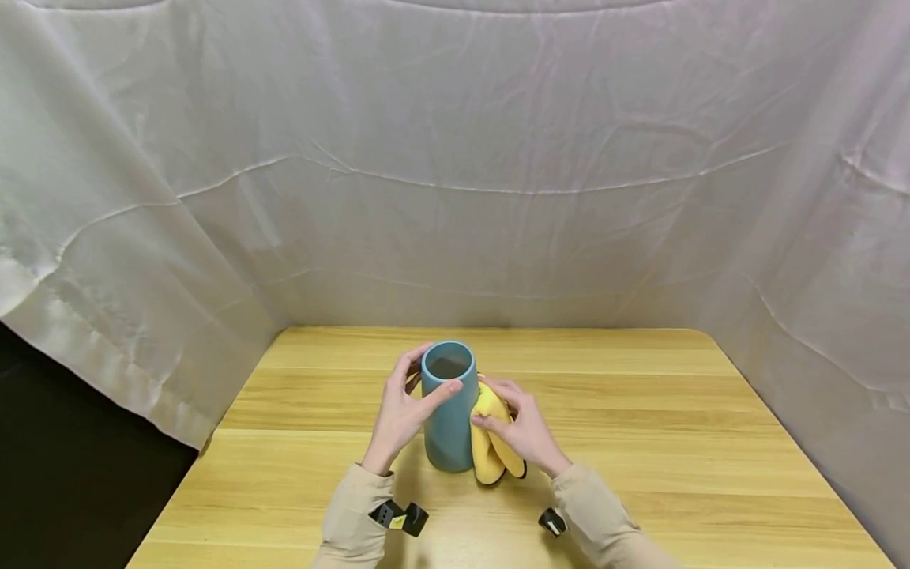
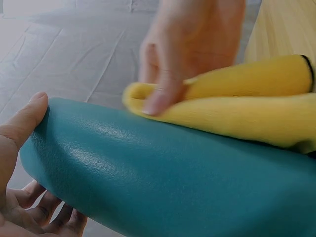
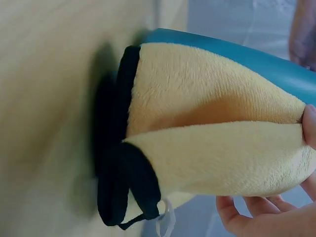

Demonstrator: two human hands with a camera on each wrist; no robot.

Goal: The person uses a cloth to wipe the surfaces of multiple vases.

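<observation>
A blue-teal vase (image 1: 451, 431) with a round open mouth stands upright on the wooden table. Around its upper part curls my left hand (image 1: 400, 409), thumb on the near side near the rim and fingers on the far left side. My right hand (image 1: 524, 427) pinches a folded yellow cloth (image 1: 486, 454) with dark edging against the vase's right side. In the left wrist view the cloth (image 2: 237, 116) lies along the vase wall (image 2: 148, 168). The right wrist view shows the cloth (image 3: 212, 158) hanging in folds, its black edge low near the tabletop.
The wooden table (image 1: 640, 442) extends to both sides of the vase. Pale grey fabric (image 1: 498, 197) hangs behind and at the sides. A dark area (image 1: 64, 458) lies beyond the left table edge. A small clear loop (image 3: 167, 217) dangles from the cloth's edge.
</observation>
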